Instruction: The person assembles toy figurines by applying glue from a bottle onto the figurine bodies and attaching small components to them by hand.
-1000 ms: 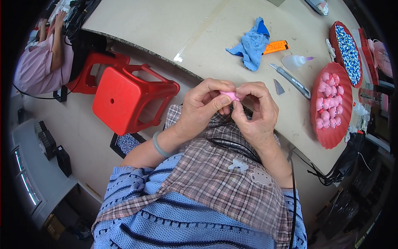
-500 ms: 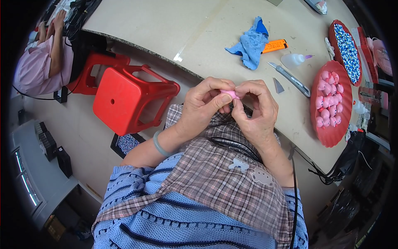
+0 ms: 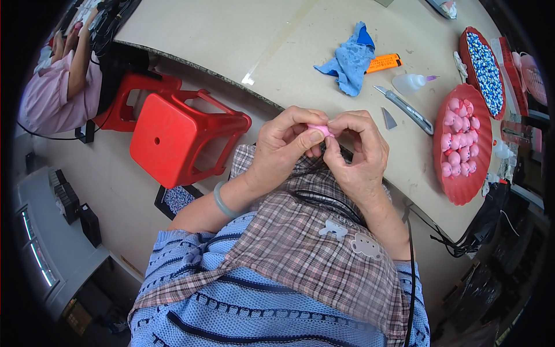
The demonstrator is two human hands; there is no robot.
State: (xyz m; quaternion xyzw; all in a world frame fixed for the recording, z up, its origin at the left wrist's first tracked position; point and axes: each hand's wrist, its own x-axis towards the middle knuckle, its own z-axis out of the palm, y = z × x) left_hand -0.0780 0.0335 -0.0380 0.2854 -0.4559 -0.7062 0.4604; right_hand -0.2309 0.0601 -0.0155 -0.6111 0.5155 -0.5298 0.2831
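Observation:
A small pink piece [image 3: 321,130], smooth and rounded, is pinched between both hands just off the table's near edge. My left hand [image 3: 284,139] grips its left end, thumb laid along it and fingers curled behind. My right hand [image 3: 359,141] closes thumb and forefinger on the other end. The fingers cover much of the piece, so its full shape is hidden. To the right, a red scalloped tray [image 3: 461,189] holds several pink round-headed figurines [image 3: 461,140] in rows. Between hands and tray lie a utility knife [image 3: 406,110] and a grey triangular blade piece [image 3: 388,119].
A blue cloth [image 3: 350,61] lies by an orange case [image 3: 383,63] and a purple-tipped squeeze bottle [image 3: 410,83]. Another red tray [image 3: 485,75] holds blue, white and yellow-green beads. Red stools [image 3: 162,139] stand at left, near another person [image 3: 60,92] in pink.
My hands and the pink piece stay almost where they were. At the far left, the other person's hands and arm have shifted slightly.

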